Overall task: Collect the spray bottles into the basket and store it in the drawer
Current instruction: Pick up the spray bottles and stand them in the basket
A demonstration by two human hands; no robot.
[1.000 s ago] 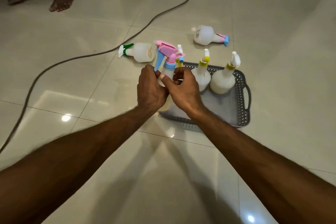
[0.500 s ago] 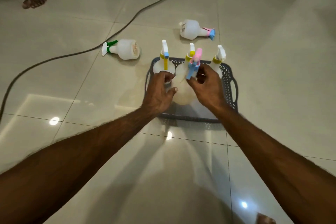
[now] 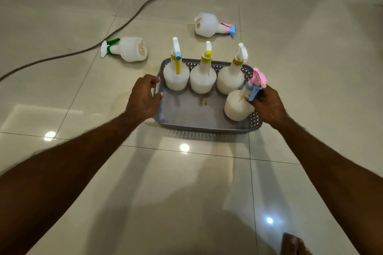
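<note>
**Both hands at the basket, two bottles out on the floor**

A cable [image 3: 132, 19] crosses the tiles at far left, running past a green-nozzle bottle [image 3: 126, 48] that lies on its side just left of the basket and well apart from it. The left hand [image 3: 143, 97] reaches in with its arm stretched forward, fingers curled over the left rim of the grey basket [image 3: 199, 125], gripping that edge.

Inside the basket, three white bottles [image 3: 203, 77] stand upright in a row against the far wall, touching one another. The near half of the basket floor lies bare except for a small scrap [image 3: 204, 101].

Beyond the far wall, a pink-nozzle bottle [image 3: 209, 26] lies on the tiles.

At the right, the right hand [image 3: 267, 105] pinches the neck and blue trigger of a pink-topped bottle [image 3: 238, 106], which stands tilted in the near right corner, against the right wall.
</note>
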